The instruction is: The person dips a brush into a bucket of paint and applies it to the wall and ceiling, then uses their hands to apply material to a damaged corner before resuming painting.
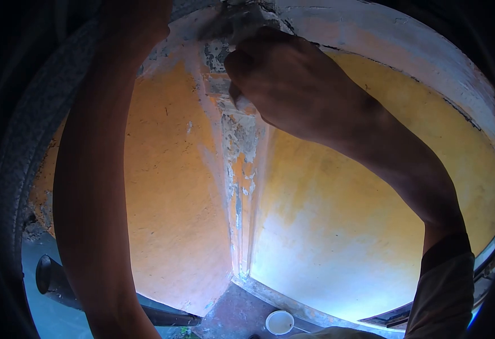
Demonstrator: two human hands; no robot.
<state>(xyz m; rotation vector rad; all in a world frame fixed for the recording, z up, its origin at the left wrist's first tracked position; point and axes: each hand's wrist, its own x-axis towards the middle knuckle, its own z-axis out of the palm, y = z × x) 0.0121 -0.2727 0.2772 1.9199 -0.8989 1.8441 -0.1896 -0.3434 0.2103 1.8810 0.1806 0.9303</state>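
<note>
My right hand (275, 76) is closed in front of the upper part of a peeling corner strip (240, 138). Its fingers wrap round something I cannot make out, and a dark blurred shape shows just above them. Grey patches and flaked orange paint cover the strip. My left arm rises along the left side, and my left hand (140, 20) is at the top edge, mostly in shadow and cut off, so its fingers do not show.
Yellow-orange walls (171, 186) meet at the corner strip, below a curved, cracked ledge (394, 34). Far below, a white round container (279, 322) stands on the floor (233, 313). A dark pipe (46, 274) lies at the lower left, partly behind my arm.
</note>
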